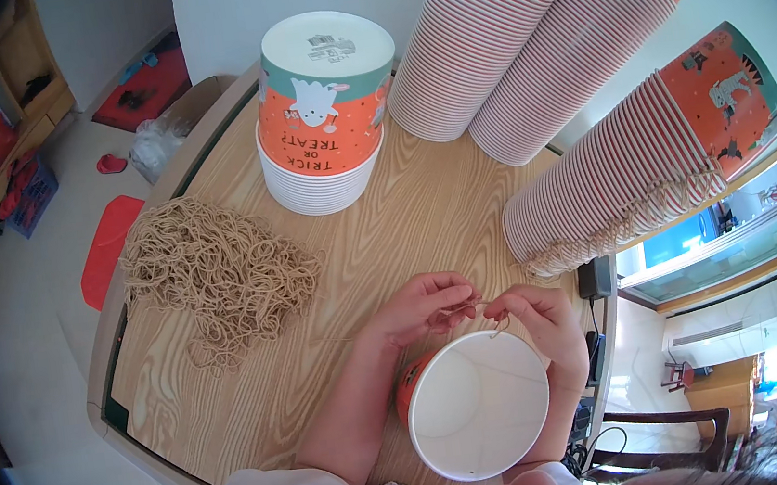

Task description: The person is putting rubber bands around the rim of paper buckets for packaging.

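Just beyond the rim of an orange paper bucket (479,408), my two hands meet with fingers pinched on a thin tan cord. My left hand (427,306) grips the cord at the left, and my right hand (544,322) pinches it at the right. A short piece of cord (500,328) hangs from the right fingers over the bucket's rim. The bucket lies tilted against me, its white inside facing up. Fingers partly hide the cord, so a knot cannot be made out. To the left spreads a tangled heap of tan cords (217,268).
An upside-down stack of buckets (324,110) stands at the table's far side. Tall leaning stacks of nested buckets (498,25) rise at the back right. Another stack (608,172) lies slanted at the right, cords along its lower side. The wooden table (186,413) ends left above the floor.
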